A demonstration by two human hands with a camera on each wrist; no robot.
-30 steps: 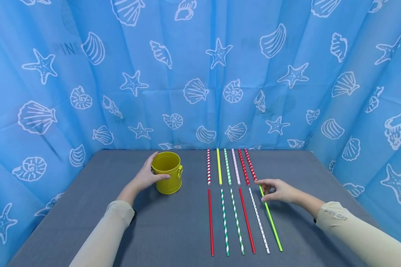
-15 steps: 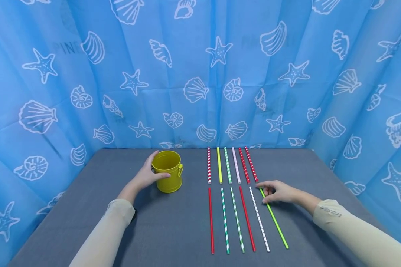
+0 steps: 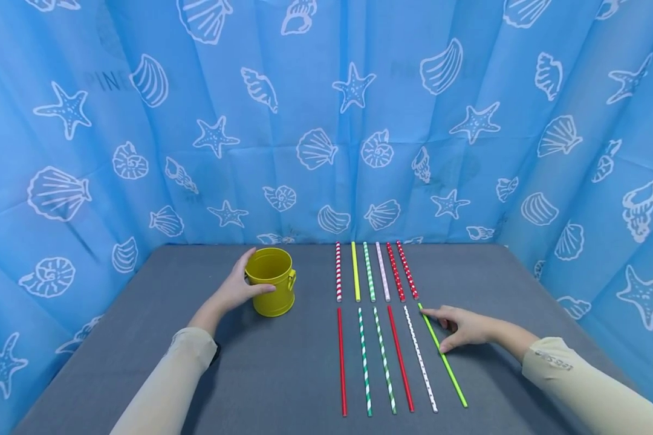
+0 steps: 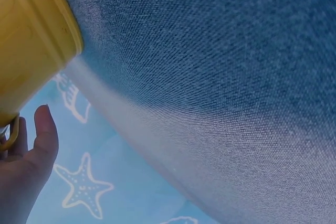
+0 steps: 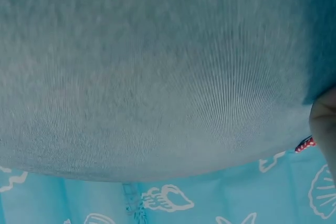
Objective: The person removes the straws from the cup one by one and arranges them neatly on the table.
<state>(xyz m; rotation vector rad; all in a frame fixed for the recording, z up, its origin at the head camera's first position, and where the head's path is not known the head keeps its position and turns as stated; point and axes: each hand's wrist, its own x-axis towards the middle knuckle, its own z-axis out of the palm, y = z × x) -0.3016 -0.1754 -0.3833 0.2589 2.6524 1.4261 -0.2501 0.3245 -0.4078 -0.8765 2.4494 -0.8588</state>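
A yellow metal bucket [image 3: 272, 296] stands upright on the left half of the table. My left hand [image 3: 236, 288] grips it from the left, thumb across the front and fingers at the far rim. In the left wrist view the bucket [image 4: 34, 40] fills the upper left corner. My right hand [image 3: 465, 326] touches a bright green straw [image 3: 454, 380], the rightmost of the near row. Its index finger points out to the straw's far end, and the thumb rests at the straw's middle. The right wrist view catches only a part of that hand [image 5: 326, 124] at its right edge.
A far row holds several paper straws, from a red-striped straw [image 3: 338, 272] to a red dotted straw [image 3: 407, 270]. Left of the green straw, the near row includes a red straw [image 3: 342, 362] and a white dotted straw [image 3: 421, 359]. A blue shell-print curtain [image 3: 326, 121] hangs behind the table.
The green straw's near end has swung slightly right since the first frame. My right thumb has slid down along it, spreading away from the index finger. Left hand and bucket stay put.
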